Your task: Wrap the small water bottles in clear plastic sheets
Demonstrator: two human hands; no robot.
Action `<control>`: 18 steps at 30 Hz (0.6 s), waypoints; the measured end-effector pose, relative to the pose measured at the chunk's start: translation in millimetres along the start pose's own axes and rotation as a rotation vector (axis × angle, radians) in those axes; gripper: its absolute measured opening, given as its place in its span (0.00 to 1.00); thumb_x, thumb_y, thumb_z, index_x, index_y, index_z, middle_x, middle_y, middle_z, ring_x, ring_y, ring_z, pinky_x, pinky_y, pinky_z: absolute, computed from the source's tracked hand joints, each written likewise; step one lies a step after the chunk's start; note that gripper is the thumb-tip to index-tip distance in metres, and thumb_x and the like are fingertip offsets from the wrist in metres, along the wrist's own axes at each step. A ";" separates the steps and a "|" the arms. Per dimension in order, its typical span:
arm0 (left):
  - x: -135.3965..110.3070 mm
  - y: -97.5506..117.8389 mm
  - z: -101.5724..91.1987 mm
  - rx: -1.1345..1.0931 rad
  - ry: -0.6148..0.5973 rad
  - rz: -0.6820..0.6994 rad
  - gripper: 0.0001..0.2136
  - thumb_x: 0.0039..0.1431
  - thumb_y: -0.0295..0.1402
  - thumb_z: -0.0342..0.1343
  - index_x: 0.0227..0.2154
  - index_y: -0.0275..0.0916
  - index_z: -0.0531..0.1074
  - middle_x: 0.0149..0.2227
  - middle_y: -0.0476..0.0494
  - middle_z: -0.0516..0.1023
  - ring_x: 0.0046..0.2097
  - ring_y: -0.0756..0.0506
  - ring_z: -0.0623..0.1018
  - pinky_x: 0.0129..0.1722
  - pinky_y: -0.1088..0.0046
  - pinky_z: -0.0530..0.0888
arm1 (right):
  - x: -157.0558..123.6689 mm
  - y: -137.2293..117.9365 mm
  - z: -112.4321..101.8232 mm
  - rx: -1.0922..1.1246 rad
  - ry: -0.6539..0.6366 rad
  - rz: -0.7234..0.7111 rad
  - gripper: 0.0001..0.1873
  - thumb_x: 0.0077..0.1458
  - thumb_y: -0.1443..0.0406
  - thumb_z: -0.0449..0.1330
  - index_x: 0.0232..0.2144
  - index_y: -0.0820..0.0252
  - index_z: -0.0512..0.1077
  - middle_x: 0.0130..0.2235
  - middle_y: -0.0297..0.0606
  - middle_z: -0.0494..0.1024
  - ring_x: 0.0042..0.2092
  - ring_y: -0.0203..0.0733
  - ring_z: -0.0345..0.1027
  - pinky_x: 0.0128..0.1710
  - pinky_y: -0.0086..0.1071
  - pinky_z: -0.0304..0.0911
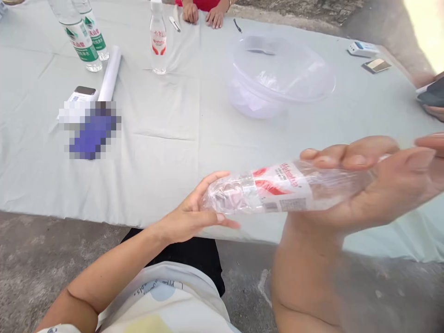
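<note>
A clear plastic bottle (280, 187) with a red and white label lies sideways in the air above the near table edge. Its base end rests in my left hand (194, 208), fingers behind and thumb in front. Around the neck end is my right hand (374, 185), closed on it and smeared by motion; the cap is mostly hidden there. The bottle's surface looks shiny and wrinkled, as if under clear film. Beyond the bottle stands a big translucent plastic bowl (248, 99).
On the cloth-covered table (166, 120) stand a small bottle (158, 41) and two green-labelled bottles (83, 48), (95, 37). A white roll (111, 74) lies beside a blurred-out purple item (93, 134). Another person's hands (203, 14) rest at the far edge; a phone (376, 65) lies right.
</note>
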State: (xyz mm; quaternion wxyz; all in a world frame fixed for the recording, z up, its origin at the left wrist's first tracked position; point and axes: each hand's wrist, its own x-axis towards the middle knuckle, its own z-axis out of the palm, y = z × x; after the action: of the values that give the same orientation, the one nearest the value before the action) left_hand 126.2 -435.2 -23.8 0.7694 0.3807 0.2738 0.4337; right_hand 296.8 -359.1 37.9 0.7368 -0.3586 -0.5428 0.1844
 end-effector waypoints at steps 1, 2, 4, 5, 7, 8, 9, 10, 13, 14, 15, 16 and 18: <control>7.0 8.7 -0.5 -0.108 -0.008 0.004 0.33 0.54 0.41 0.65 0.63 0.53 0.62 0.66 0.42 0.68 0.61 0.37 0.76 0.51 0.55 0.80 | 0.7 -5.8 11.3 -0.020 0.084 -0.038 0.12 0.62 0.59 0.58 0.34 0.29 0.78 0.24 0.32 0.62 0.23 0.40 0.62 0.27 0.41 0.72; 15.4 15.4 -2.0 -0.202 0.021 0.013 0.30 0.55 0.44 0.64 0.60 0.51 0.65 0.65 0.42 0.70 0.61 0.36 0.76 0.51 0.55 0.80 | -1.1 -9.7 22.0 -0.050 0.143 -0.070 0.13 0.61 0.60 0.58 0.34 0.28 0.79 0.24 0.33 0.64 0.23 0.41 0.63 0.27 0.43 0.71; 35.3 21.9 -9.0 -0.368 0.208 0.030 0.22 0.60 0.53 0.57 0.50 0.44 0.72 0.55 0.40 0.78 0.54 0.39 0.80 0.47 0.59 0.80 | -10.3 -12.5 39.6 -0.114 0.164 -0.123 0.12 0.60 0.60 0.58 0.33 0.29 0.78 0.24 0.32 0.67 0.24 0.44 0.67 0.27 0.47 0.72; 45.9 21.7 -14.6 -0.432 0.331 0.025 0.21 0.61 0.55 0.55 0.43 0.41 0.74 0.46 0.42 0.80 0.45 0.43 0.81 0.42 0.64 0.79 | -16.6 -11.6 45.7 -0.135 0.114 -0.139 0.11 0.60 0.60 0.59 0.34 0.30 0.76 0.24 0.31 0.68 0.25 0.46 0.69 0.28 0.49 0.73; 65.7 16.1 -29.6 -0.496 0.446 -0.024 0.20 0.64 0.53 0.54 0.33 0.39 0.72 0.32 0.47 0.77 0.31 0.49 0.78 0.33 0.72 0.75 | -28.6 -4.5 53.3 -0.125 -0.050 -0.173 0.10 0.60 0.61 0.60 0.38 0.31 0.74 0.23 0.29 0.69 0.25 0.48 0.72 0.30 0.51 0.75; 73.6 11.8 -38.0 -0.532 0.444 -0.038 0.21 0.67 0.52 0.51 0.31 0.38 0.72 0.28 0.49 0.75 0.27 0.51 0.75 0.30 0.74 0.72 | -32.7 1.8 55.5 -0.115 -0.136 -0.184 0.10 0.61 0.62 0.60 0.39 0.33 0.74 0.23 0.29 0.70 0.26 0.48 0.74 0.31 0.52 0.76; 79.6 7.1 -46.3 -0.571 0.437 -0.041 0.21 0.70 0.50 0.47 0.31 0.38 0.72 0.27 0.50 0.73 0.25 0.52 0.73 0.29 0.74 0.71 | -34.4 10.3 57.4 -0.114 -0.208 -0.183 0.09 0.61 0.63 0.60 0.38 0.36 0.73 0.23 0.29 0.71 0.27 0.49 0.75 0.32 0.52 0.77; 83.7 2.7 -53.9 -0.613 0.430 -0.047 0.22 0.72 0.50 0.44 0.32 0.38 0.72 0.27 0.49 0.74 0.26 0.51 0.74 0.29 0.74 0.72 | -33.2 20.9 59.4 -0.118 -0.267 -0.162 0.07 0.61 0.63 0.60 0.38 0.39 0.73 0.23 0.30 0.72 0.28 0.49 0.76 0.33 0.52 0.77; 86.0 -6.7 -68.3 -0.705 0.357 -0.019 0.26 0.72 0.54 0.38 0.47 0.39 0.73 0.42 0.41 0.80 0.39 0.45 0.82 0.40 0.66 0.77 | -8.6 62.6 70.6 -0.146 -0.344 -0.050 0.02 0.63 0.60 0.58 0.38 0.45 0.71 0.25 0.31 0.72 0.30 0.50 0.77 0.35 0.51 0.77; 85.0 -8.7 -69.9 -0.719 0.325 -0.018 0.29 0.70 0.57 0.37 0.54 0.41 0.71 0.47 0.38 0.80 0.44 0.42 0.82 0.44 0.63 0.78 | 6.6 77.8 77.1 -0.155 -0.364 -0.029 0.04 0.64 0.58 0.57 0.41 0.46 0.70 0.28 0.32 0.72 0.30 0.50 0.77 0.33 0.50 0.76; 84.0 -10.6 -70.3 -0.725 0.301 -0.028 0.32 0.69 0.60 0.37 0.61 0.43 0.65 0.50 0.36 0.79 0.47 0.40 0.82 0.47 0.59 0.78 | 24.3 92.3 85.4 -0.172 -0.389 -0.026 0.08 0.64 0.56 0.56 0.44 0.47 0.69 0.31 0.34 0.74 0.30 0.50 0.77 0.32 0.49 0.76; 83.4 -12.7 -69.7 -0.718 0.289 -0.054 0.34 0.67 0.62 0.39 0.66 0.44 0.59 0.51 0.34 0.78 0.49 0.39 0.82 0.49 0.57 0.77 | 43.9 105.4 95.7 -0.182 -0.412 -0.044 0.10 0.65 0.54 0.55 0.46 0.49 0.69 0.37 0.37 0.75 0.31 0.49 0.77 0.32 0.48 0.75; 83.5 -18.1 -67.6 -0.667 0.293 -0.129 0.36 0.66 0.60 0.46 0.69 0.43 0.53 0.48 0.34 0.79 0.48 0.40 0.83 0.48 0.58 0.76 | 83.8 125.3 122.2 -0.205 -0.489 -0.152 0.17 0.69 0.50 0.50 0.52 0.50 0.65 0.47 0.43 0.73 0.42 0.53 0.78 0.39 0.50 0.76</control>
State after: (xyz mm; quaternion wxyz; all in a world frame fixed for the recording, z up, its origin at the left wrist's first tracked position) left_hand 123.3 -344.5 -84.2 0.8297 0.0246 0.2481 0.4995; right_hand 226.3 -179.1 21.3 0.5554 -0.3344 -0.7457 0.1538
